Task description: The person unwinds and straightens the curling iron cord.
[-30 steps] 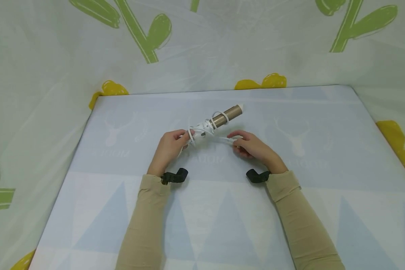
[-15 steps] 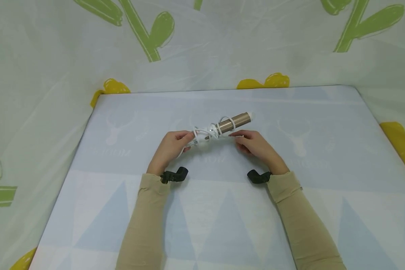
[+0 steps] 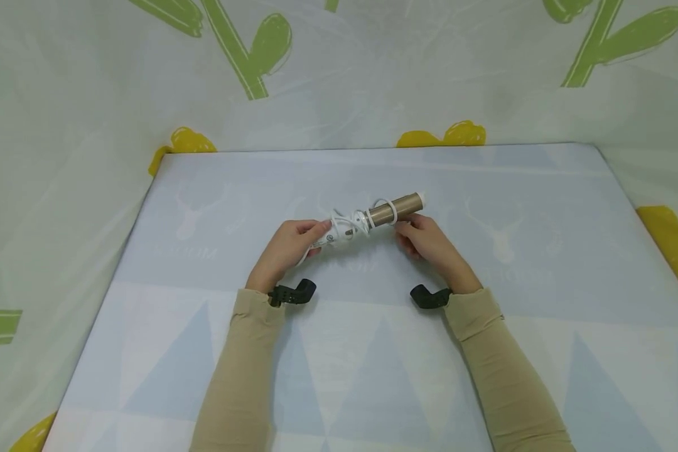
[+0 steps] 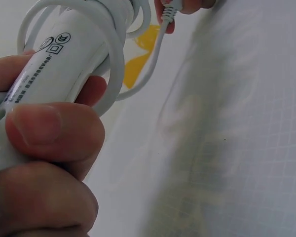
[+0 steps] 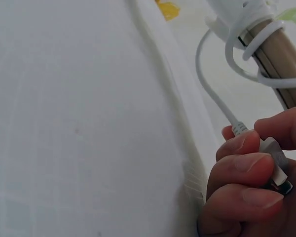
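A curling iron (image 3: 397, 209) with a white handle and a gold barrel is held above the table, slanting up to the right. Loops of its white cord (image 5: 205, 74) wind around handle and barrel. My left hand (image 3: 287, 248) grips the handle, thumb on top; printed marks show on the white handle (image 4: 59, 59) in the left wrist view. Just below the barrel, my right hand (image 3: 432, 243) pinches the plug (image 5: 274, 154) at the cord's end. Its curled fingers partly cover the plug in the right wrist view.
A pale blue and white patterned cloth covers the table (image 3: 356, 364). Behind it hangs a pale curtain (image 3: 373, 75) with green and yellow plant prints. Dark wrist cameras sit at both cuffs.
The curling iron has shifted right and tilted flatter, its tip lower than before. My right hand has come up beneath the barrel with the plug; my left hand keeps its grip.
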`<state>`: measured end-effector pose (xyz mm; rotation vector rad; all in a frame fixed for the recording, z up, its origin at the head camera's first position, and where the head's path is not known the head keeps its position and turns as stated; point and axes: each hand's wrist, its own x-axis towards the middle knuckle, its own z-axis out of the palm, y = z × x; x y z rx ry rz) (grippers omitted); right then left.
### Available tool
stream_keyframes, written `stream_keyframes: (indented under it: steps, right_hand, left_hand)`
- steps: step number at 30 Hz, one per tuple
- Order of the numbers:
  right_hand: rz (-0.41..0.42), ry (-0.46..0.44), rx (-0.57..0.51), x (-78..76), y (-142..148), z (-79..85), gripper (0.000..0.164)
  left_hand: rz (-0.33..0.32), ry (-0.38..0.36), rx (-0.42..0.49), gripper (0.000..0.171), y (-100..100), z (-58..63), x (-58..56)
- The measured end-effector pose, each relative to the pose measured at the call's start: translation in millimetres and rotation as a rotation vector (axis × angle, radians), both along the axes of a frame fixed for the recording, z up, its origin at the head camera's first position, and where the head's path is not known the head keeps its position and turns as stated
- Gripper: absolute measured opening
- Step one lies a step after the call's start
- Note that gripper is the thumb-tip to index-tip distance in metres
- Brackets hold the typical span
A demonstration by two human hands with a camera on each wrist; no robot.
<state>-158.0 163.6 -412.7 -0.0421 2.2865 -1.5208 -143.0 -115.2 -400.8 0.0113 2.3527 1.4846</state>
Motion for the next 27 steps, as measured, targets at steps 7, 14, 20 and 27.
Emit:
stream_keyframes:
  steps: [7,14,20,27]
  right_hand:
    - [-0.044,-0.035,-0.037,-2.9,9,0.4,0.024]
    - [-0.024,0.035,-0.046,-3.8,27,-1.8,0.025]
    - [-0.057,0.074,-0.01,-6.1,41,-2.1,0.031]
    - [-0.126,0.079,0.031,-6.8,53,5.0,0.035]
  left_hand:
    - [-0.034,-0.001,-0.026,0.052,-2,4.7,2.2]
    - [-0.061,-0.03,-0.056,0.054,-3,4.2,3.2]
    - [-0.059,-0.048,-0.052,0.049,-5,1.6,3.2]
    - [-0.045,-0.029,-0.086,0.05,-8,-1.9,1.0]
